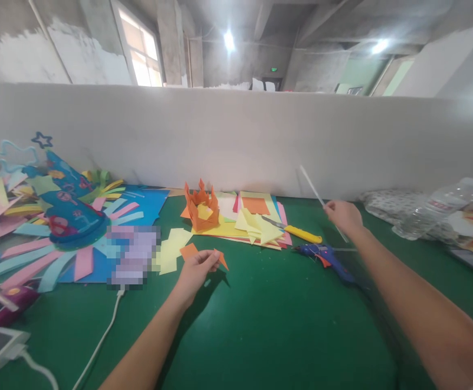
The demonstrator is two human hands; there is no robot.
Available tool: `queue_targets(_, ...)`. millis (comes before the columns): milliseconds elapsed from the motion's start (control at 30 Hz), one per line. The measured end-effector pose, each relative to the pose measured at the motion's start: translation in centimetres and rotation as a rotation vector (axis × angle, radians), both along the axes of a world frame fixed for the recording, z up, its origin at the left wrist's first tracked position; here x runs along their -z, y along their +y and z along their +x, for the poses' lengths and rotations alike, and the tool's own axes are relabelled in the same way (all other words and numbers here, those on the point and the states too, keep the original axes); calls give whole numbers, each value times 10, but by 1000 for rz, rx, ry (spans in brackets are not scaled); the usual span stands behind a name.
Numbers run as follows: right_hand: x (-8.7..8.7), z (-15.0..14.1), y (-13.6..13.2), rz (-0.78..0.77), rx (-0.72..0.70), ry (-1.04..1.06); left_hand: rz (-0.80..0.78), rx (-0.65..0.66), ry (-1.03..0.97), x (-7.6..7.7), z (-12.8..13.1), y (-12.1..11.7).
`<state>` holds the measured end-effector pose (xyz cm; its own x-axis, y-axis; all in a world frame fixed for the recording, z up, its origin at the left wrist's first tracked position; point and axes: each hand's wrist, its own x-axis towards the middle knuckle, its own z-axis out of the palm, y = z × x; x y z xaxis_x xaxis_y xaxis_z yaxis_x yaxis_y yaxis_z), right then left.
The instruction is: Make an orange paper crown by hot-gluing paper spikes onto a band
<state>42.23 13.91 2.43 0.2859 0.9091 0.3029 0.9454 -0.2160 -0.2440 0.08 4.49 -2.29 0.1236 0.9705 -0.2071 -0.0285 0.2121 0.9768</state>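
Observation:
My left hand is closed in a pinch on a small orange folded paper piece, held just above the green table. My right hand is closed around a thin white glue stick that points up and to the left. Below my right hand a blue glue gun lies on the table. An orange paper crown stands behind my left hand, beside a stack of coloured paper sheets with yellow folded pieces on top.
A yellow-handled utility knife rests at the stack's right edge. A blue paper cone hat with coloured strips fills the left. A white cable and charger lie at front left. Plastic bags and a bottle sit at right. A white partition backs the table.

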Motion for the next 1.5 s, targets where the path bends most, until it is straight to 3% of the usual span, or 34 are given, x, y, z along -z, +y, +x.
queue_targets(100,-23,-31,22,59,62,-18,2,-2,7,0,0,0)
queue_targets(267,-50,-120,46,131,-211,73,30,-4,17,1,-3,3)
queue_targets(400,-44,-202,18,81,-491,143,137,-41,78,3,-6,6)
queue_targets(467,-36,-233,-8,-83,-774,369,224,-79,125,4,-7,8)
queue_targets(533,-30,-254,-31,-232,-925,498,312,-106,182,6,-8,10)
queue_targets(667,-24,-270,-51,-390,-999,548,419,-82,337,4,-10,10)
queue_targets(900,-22,-273,-53,-341,-924,511,344,-96,304,-1,-7,4)
queue_targets(1067,-20,-272,-49,-333,-952,389,303,-160,169,5,-5,7)
queue_targets(1233,-33,-276,-22,-323,-936,344,272,-223,-46,10,-7,14)
queue_targets(1367,-40,-285,6,-443,-909,367,60,-245,-315,10,-8,16)
queue_targets(1500,-33,-296,28,-557,-917,369,-126,-241,-517,12,-6,16)
